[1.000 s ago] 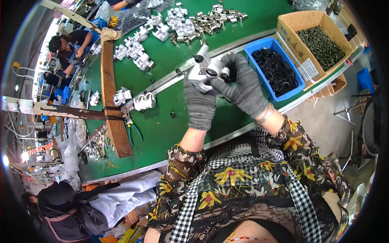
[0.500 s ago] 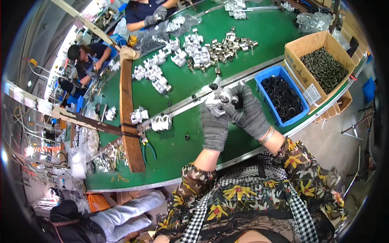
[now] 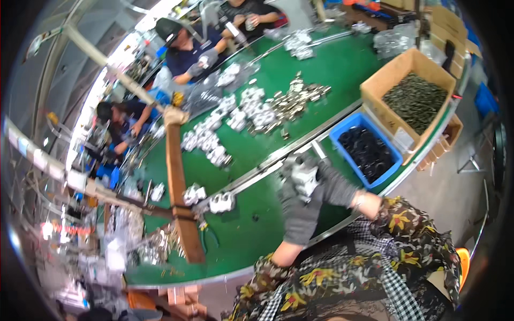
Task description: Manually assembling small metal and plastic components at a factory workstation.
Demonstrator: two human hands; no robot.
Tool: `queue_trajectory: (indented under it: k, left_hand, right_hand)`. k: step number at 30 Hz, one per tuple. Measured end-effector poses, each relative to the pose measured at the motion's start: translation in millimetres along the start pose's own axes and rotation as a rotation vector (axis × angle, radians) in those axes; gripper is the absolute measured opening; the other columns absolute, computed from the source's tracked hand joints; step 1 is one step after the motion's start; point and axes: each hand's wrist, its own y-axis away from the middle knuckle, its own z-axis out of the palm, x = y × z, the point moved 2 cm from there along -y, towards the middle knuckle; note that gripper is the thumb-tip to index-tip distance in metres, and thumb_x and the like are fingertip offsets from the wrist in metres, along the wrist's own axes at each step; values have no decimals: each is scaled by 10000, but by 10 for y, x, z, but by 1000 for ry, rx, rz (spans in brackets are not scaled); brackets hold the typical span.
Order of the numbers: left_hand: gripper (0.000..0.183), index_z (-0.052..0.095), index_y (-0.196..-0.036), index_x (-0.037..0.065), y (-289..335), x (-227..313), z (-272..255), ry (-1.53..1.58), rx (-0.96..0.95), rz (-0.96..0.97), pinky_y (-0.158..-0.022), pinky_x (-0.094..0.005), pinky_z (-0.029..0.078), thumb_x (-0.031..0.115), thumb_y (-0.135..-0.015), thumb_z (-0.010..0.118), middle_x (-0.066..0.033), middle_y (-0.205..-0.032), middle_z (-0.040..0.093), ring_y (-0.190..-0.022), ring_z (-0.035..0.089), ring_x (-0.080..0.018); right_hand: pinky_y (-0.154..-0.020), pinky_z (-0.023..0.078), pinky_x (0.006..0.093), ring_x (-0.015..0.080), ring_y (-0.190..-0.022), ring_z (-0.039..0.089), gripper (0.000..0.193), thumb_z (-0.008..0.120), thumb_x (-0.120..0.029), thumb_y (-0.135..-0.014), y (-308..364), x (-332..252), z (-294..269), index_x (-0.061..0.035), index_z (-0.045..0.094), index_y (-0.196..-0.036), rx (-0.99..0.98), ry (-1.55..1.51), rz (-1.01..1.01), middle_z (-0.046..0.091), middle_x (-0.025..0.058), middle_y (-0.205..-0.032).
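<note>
Casting (image 3: 305, 181), silvery and blurred, is clasped between gloved left hand (image 3: 301, 216) and right hand (image 3: 338, 184) above the green bench (image 3: 251, 241), seemingly to steady it. Blue bin (image 3: 349, 158) and cardboard box (image 3: 383, 119) stand rightward, probably for easy reach; loose castings (image 3: 257, 109) lie beyond.

1. Bright overall; white glare washes out the upper left; a flare glows at the left rim;
2. blur smears the casting (image 3: 305, 179) and tubes (image 3: 293, 104);
3. fisheye bends the table (image 3: 241, 243); corners fall black.

Head-worn fisheye, downward over green table (image 3: 243, 243)
</note>
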Motion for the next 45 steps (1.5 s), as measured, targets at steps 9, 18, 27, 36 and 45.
queue_trajectory:
  k: [9,18,27,36,45]
  left_hand:
    - [580,433,-1163,-40,84,-94,-143,268,-35,-51,-767,-323,498,136,-741,790,-134,-1032,567,-887,581,-177]
    - [1054,299,-1389,27,-24,48,-323,-39,-276,88,-988,-423,404,351,-567,873,-225,-1336,349,-1238,359,-357]
    - [837,407,-1248,38,-28,-644,-106,776,-216,-456,-916,-383,478,230,-575,867,-156,-1211,448,-1094,495,-251]
    - [727,373,-1174,54,-321,-656,267,1580,-270,-654,-755,-305,555,5,-594,809,-84,-1036,581,-887,601,-173]
    - [798,315,-1219,52,-352,-664,167,997,-274,-494,-773,-322,558,12,-604,821,-87,-1088,537,-929,582,-177]
  right_hand:
    - [-854,510,325,180,-955,611,393,625,-247,-883,145,-340,586,-67,509,-1213,172,-198,422,638,77,-1051]
    - [-903,479,336,226,-1032,594,522,664,-108,-793,215,-415,35,-13,442,-1256,-169,517,257,624,148,-1080]
    - [-526,496,255,127,-649,606,229,610,-73,-852,-199,-689,578,24,557,-1052,-206,765,762,642,68,-895]
    - [-840,496,390,319,-947,605,252,669,-161,-777,-1724,-639,170,-130,660,-1027,-349,2007,19,622,128,-1006]
    - [-754,532,391,300,-821,678,134,648,-142,-740,-2248,-41,15,-84,713,-843,-332,1899,43,701,135,-845]
